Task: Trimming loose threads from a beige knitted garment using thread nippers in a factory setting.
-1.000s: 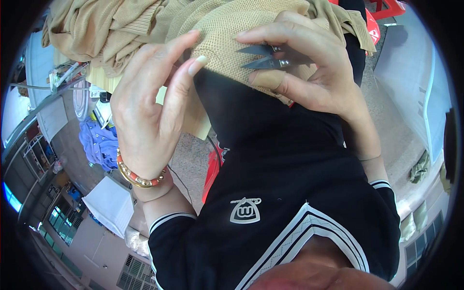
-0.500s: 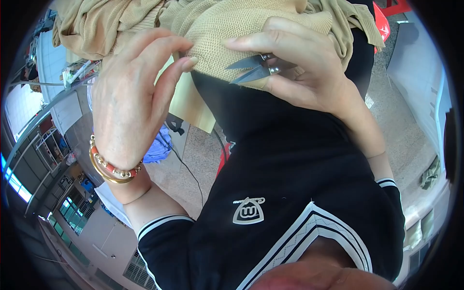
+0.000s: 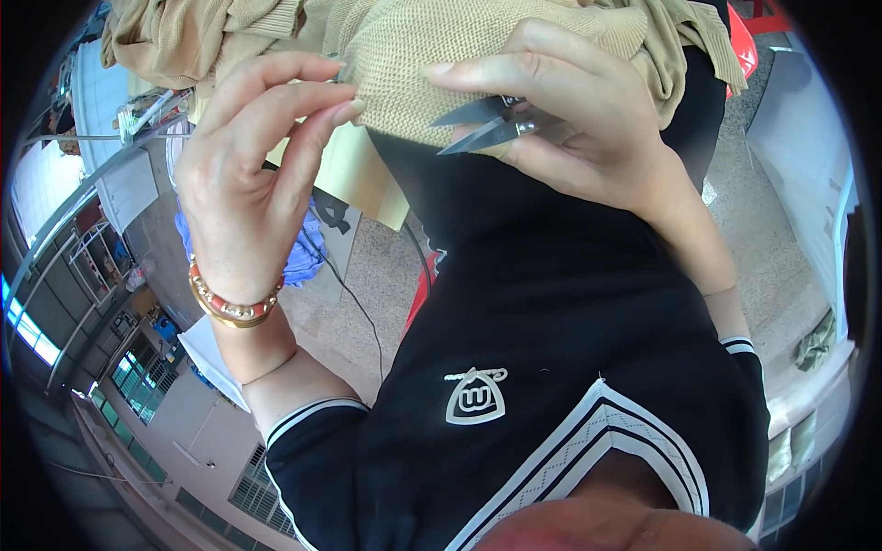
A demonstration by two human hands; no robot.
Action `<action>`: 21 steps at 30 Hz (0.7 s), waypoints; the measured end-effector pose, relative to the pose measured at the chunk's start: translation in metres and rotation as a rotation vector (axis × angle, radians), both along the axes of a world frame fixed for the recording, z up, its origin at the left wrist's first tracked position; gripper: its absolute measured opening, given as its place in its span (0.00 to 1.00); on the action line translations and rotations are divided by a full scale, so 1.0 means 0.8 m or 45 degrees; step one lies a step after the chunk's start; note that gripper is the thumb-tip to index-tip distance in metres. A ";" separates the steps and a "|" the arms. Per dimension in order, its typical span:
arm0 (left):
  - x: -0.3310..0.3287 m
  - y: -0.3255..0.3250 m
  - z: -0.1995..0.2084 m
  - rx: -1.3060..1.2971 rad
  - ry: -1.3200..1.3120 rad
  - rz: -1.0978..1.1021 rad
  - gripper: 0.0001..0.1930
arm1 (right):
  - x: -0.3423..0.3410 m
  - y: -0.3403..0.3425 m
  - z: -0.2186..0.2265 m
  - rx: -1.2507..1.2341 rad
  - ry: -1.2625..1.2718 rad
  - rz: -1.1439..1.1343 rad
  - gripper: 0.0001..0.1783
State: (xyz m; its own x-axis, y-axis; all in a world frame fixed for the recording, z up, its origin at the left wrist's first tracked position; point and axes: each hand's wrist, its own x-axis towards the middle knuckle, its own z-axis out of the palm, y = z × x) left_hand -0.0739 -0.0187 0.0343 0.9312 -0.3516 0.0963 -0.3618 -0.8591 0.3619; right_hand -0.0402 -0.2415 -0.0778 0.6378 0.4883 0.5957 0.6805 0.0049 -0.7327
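Observation:
A beige knitted garment (image 3: 404, 69) lies across my lap at the top of the view, its lower edge against my black clothing. My left hand (image 3: 253, 165) is at the left side of this knit, with thumb and forefinger pinched together by its edge. What sits between those fingertips is too small to make out. In my right hand (image 3: 588, 119) is a pair of thread snips (image 3: 487, 136), held with the blades apart and pointing left over the knit's lower edge. My right forefinger extends above the blades, over the fabric.
More beige knitwear (image 3: 197, 41) is heaped at the upper left. Below my left hand are a pale yellow board (image 3: 367, 179), blue-violet cloth (image 3: 303, 262) and a dark cable (image 3: 354, 298) hanging toward the floor. A red stool (image 3: 742, 50) shows at the upper right.
My left wrist has turned and shifted slightly right and up, and its thumb and forefinger have come together. The right hand with the snips has hardly moved.

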 end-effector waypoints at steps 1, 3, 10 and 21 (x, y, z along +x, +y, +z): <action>-0.003 0.002 -0.005 0.001 0.000 0.007 0.07 | 0.000 0.001 0.000 0.001 0.000 0.007 0.27; -0.009 0.005 -0.012 0.023 -0.203 -0.048 0.08 | 0.002 0.002 0.002 0.000 -0.031 0.012 0.26; -0.016 0.014 -0.039 -0.088 -0.328 -0.035 0.08 | 0.004 0.001 0.021 -0.023 0.098 0.094 0.27; -0.015 0.020 -0.054 -0.031 -0.487 -0.203 0.11 | 0.002 -0.008 0.035 -0.136 0.210 0.068 0.25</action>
State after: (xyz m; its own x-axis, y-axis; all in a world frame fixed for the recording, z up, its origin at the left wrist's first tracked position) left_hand -0.0858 -0.0031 -0.0093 0.7606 -0.4817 0.4352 -0.6020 -0.7743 0.1952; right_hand -0.0385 -0.2481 -0.0496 0.6938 0.5789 0.4284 0.5524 -0.0460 -0.8323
